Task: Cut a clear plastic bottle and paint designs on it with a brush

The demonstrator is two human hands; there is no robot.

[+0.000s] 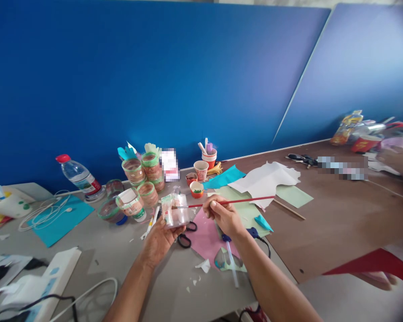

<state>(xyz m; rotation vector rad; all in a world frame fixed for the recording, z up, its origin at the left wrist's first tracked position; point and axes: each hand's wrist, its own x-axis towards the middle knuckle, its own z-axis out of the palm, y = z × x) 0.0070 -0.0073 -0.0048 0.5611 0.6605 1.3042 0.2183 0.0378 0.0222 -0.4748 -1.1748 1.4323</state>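
My left hand holds a clear plastic container with a printed label, fingers wrapped round its lower side. A thin red stick, perhaps a brush, is pinched between the fingers of my right hand. The stick lies nearly level, and its left end reaches the container. Black-handled scissors rest just right of my left hand. Beneath my right hand are pink paper and a glue gun with a clear glue stick.
Stacked jars, a water bottle and small paper cups stand behind. Cut papers spread to the right. A power strip and cables are at lower left. Another person's hand is at far right.
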